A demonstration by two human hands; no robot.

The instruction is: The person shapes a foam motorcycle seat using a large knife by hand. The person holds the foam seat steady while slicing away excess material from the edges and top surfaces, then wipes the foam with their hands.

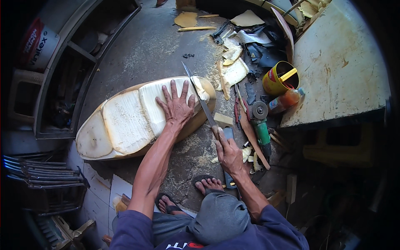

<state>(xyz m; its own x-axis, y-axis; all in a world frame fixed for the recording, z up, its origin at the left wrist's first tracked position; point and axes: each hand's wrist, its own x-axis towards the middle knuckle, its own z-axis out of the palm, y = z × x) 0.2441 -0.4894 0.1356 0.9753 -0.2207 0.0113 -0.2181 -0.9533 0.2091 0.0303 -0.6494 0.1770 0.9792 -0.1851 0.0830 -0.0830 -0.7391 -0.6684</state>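
Observation:
A long foam motorcycle seat [127, 121] lies on the floor in front of me, its pale top in several sections. My left hand [178, 105] rests flat on the white foam near the right end, fingers spread. In my right hand [228, 152] is a long knife [203, 104], its handle wrapped by my fingers. The blade slants up and left across the seat's right end, touching the foam there. A cut flap of foam [201, 88] stands beside the blade. Part of the handle is hidden by my fingers.
Right of the seat lie a green angle grinder [261, 129], red-handled pliers [241, 109], a yellow can [280, 79] and an orange bottle [286, 101]. Foam scraps [233, 75] pile up behind them. A pale board [339, 62] stands far right; a metal shelf [68, 75] stands left.

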